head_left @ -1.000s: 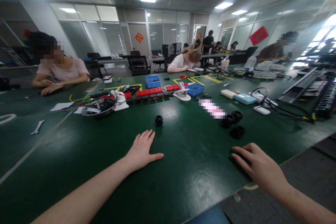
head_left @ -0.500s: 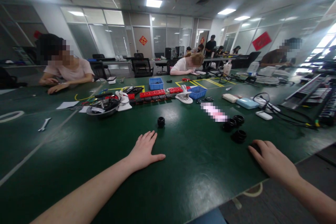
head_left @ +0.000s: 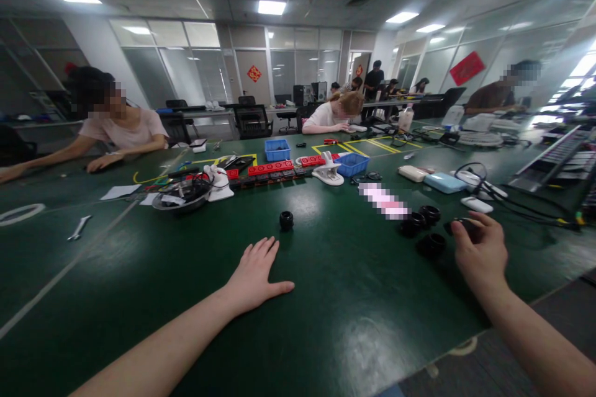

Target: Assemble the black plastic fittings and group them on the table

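Observation:
My left hand (head_left: 254, 276) lies flat on the green table (head_left: 326, 322) with its fingers spread, holding nothing. Just beyond its fingertips stands a small black ribbed cylindrical part (head_left: 286, 220). At the right, my right hand (head_left: 482, 251) is raised a little, with thumb and fingers closed on a small black part (head_left: 459, 225); the fingers hide much of it. To the left of that hand stand more black cylindrical parts: one in front (head_left: 431, 245), one behind it (head_left: 411, 224), and another (head_left: 429, 216) close to the second.
A blurred pink patch (head_left: 384, 200) lies behind the parts. Farther back are a light-blue box (head_left: 444, 182), cables, a white clamp stand (head_left: 328, 173), a red block row (head_left: 270, 167), blue bins (head_left: 277, 149) and a bowl (head_left: 179, 201). A wrench (head_left: 79, 228) lies left. Other people sit around.
My right hand has lifted off the table and turned, closing on a black part. My left hand stays put. The person at the left has stretched an arm outward.

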